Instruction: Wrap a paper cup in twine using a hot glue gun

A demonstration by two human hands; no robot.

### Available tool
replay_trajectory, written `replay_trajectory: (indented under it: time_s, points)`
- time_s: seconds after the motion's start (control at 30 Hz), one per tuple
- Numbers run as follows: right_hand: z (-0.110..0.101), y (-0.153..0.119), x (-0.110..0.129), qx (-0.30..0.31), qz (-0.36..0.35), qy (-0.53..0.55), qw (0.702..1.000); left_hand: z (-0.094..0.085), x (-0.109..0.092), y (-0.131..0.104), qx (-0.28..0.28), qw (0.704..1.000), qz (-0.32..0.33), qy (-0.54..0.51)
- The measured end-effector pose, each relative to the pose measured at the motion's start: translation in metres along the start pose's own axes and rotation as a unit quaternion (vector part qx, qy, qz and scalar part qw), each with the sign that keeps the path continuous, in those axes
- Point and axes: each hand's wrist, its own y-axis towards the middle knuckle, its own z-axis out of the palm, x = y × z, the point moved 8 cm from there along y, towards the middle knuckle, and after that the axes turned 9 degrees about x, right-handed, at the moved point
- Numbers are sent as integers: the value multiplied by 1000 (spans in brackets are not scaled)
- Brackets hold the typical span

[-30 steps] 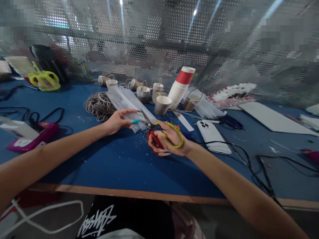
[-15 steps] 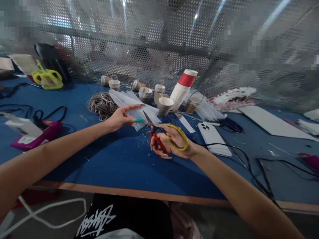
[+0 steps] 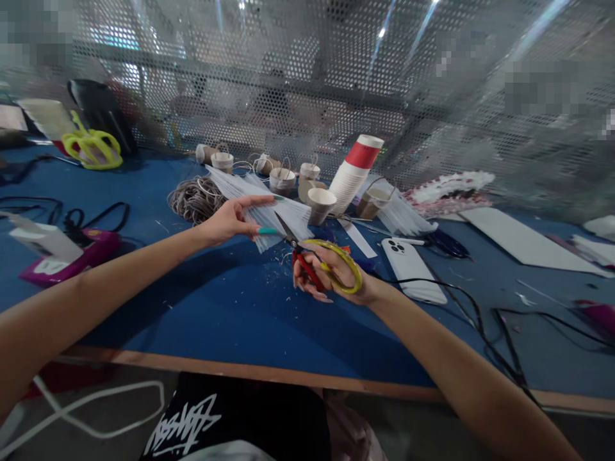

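Observation:
My right hand is closed round the handles of a pair of scissors, one loop yellow and the other red. The dark blades point up and left, slightly parted. Just left of their tips is my left hand, its thumb and index finger stretched out and apart; nothing can be made out between them. Behind that hand lies a pile of translucent white sticks. A coil of grey-brown cord sits left of the pile. Small cord-wrapped paper cups with looped handles stand farther back.
A leaning stack of white paper cups stands behind a single cup. To the right lie a white phone, black cables and a white board. A magenta power strip is at left. Perforated metal rises behind.
The scissors and my right hand have shifted very slightly right and up. My left hand has moved up a little, its fingers still apart. Otherwise the scene looks the same.

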Motion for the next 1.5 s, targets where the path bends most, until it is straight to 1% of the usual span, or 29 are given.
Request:
replay_trajectory:
  time_s: [0.1,0.2,0.37,0.43,0.6,0.77,0.87,0.97,1.03,1.13,1.23,1.37,1.5]
  points:
    - [-1,-1,-2,-11,11,-2,1000,-1,-4,0,6,1000,5,20]
    - [-3,-1,0,-24,3,-8,1000,-2,-8,-1,11,999,6,39]
    - [-2,1,2,-9,-14,-25,1000,1,-11,-3,14,999,8,40]
    - [-2,2,3,-15,-15,-28,999,2,-11,-3,17,999,8,37]
    - [0,6,0,-9,7,-7,1000,2,-13,-3,12,1000,12,24]
    - [-3,10,-8,-3,28,-24,999,3,-15,-3,14,1000,4,11]
    - [-5,10,-10,-20,23,-40,999,4,-16,-4,19,1000,1,13]
    - [-8,10,-7,-52,11,-58,997,5,-18,-4,29,999,1,25]
    - [-8,10,-5,-64,15,-68,996,6,-20,-4,36,999,6,29]
    - [-8,10,-4,-69,37,-75,994,6,-22,-4,43,999,11,28]
    - [-9,9,-2,-75,31,-75,994,6,-21,-4,45,999,5,28]
    - [-7,9,-4,-61,38,-64,995,5,-20,-4,42,999,6,25]
    - [-10,7,-6,-87,48,-76,992,7,-21,-4,46,998,13,28]
